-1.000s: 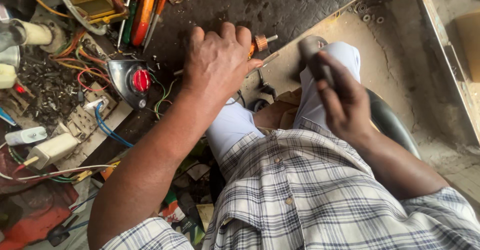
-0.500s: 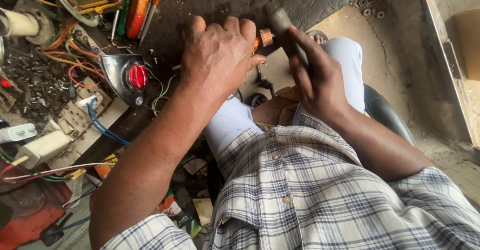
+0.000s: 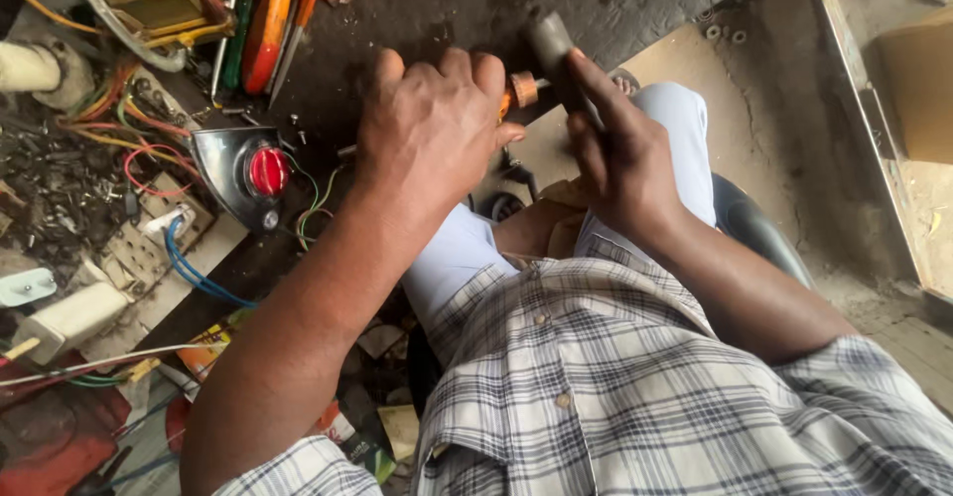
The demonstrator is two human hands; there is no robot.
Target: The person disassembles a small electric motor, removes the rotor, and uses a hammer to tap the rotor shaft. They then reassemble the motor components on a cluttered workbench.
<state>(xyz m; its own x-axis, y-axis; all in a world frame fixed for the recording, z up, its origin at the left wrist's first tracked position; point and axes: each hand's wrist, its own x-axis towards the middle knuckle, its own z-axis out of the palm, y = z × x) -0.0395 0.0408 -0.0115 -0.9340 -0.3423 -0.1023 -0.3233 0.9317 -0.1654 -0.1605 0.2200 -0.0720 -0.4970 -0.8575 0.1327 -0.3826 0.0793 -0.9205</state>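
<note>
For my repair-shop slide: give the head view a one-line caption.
Left hand grips a small orange part while right hand holds a dark tool handle against it.

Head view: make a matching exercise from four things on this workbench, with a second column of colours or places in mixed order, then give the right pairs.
Things:
1. Round knob on the metal cover
2. Loose wire beside the white block
3. Tool head in the right hand
4. Small part at the left hand

Colour or place:
A. blue
B. orange, between the two hands
C. red
D. dark grey, raised above the right hand's grip

Pairs: 1-C, 2-A, 3-D, 4-B
</note>
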